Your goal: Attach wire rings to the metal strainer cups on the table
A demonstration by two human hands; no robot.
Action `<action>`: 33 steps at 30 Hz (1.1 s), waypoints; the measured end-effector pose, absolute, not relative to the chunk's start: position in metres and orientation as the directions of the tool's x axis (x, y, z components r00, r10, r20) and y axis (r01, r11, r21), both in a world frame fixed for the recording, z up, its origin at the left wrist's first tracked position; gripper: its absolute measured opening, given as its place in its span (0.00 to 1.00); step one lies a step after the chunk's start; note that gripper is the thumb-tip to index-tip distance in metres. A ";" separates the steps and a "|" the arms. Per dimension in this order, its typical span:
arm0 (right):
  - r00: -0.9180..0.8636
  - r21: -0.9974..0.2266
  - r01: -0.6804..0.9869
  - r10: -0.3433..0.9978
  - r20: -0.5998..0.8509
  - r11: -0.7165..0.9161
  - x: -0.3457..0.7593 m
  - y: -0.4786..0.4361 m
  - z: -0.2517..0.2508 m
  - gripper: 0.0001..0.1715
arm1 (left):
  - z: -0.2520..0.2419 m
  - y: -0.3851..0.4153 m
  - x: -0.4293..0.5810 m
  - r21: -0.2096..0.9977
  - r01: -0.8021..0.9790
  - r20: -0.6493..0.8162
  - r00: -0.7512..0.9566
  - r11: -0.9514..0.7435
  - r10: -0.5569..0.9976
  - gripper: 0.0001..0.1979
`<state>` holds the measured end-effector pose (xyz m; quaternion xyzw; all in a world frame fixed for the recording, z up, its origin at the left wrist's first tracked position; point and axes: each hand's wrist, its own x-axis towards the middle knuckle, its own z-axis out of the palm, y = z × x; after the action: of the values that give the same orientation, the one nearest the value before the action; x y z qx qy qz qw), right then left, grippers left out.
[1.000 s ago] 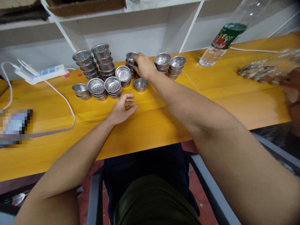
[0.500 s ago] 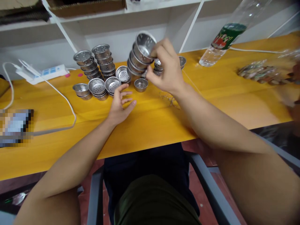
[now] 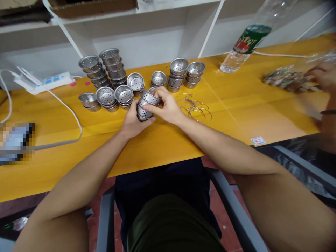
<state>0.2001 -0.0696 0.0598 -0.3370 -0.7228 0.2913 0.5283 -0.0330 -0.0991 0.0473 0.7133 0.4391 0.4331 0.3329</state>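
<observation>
The stack of perforated metal cups [image 3: 144,101] is tilted between both hands, over the table [image 3: 157,147]. The left hand [image 3: 131,120] is half curled around its lower part from 9 o'clock, with the thumb at 5 o'clock. The right hand [image 3: 168,106] pinches the upper part from 3 o'clock, its thumb upon the near side. Farther at 3 o'clock lie thin rings [image 3: 195,108]; at 2 o'clock, a bottle [image 3: 248,42].

We see shiny, round, perforated silver metal cups [image 3: 151,98], a smooth, glossy, long yellow tabletop [image 3: 168,147] and a clear, tall plastic bottle [image 3: 245,42].
</observation>
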 end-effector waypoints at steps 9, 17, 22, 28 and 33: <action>-0.338 -0.816 0.067 0.783 0.522 0.573 0.203 -0.075 0.067 0.51 | 0.061 -0.098 -0.023 0.880 0.368 0.230 0.222 -0.300 0.947 0.29; -0.344 -0.857 0.008 0.807 0.481 0.514 0.205 -0.075 0.063 0.52 | 0.063 -0.100 -0.018 0.939 0.256 0.159 0.263 -0.228 0.951 0.25; -0.345 -0.860 -0.010 0.806 0.481 0.510 0.205 -0.074 0.061 0.52 | 0.066 -0.101 -0.019 0.966 0.196 0.106 0.305 -0.171 0.946 0.23; -0.388 -0.823 -0.009 0.756 0.526 0.568 0.209 -0.074 0.064 0.49 | 0.072 -0.101 -0.020 0.985 0.141 0.044 0.335 -0.096 0.941 0.23; -0.362 -0.829 -0.010 0.771 0.524 0.559 0.221 -0.070 0.071 0.50 | 0.070 -0.100 -0.026 0.989 0.127 0.022 0.387 -0.077 0.922 0.24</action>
<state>0.2206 -0.0703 0.0710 -0.2616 -0.7272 0.3898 0.5008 -0.0262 -0.1003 0.0696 0.6346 0.4133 0.3683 0.5393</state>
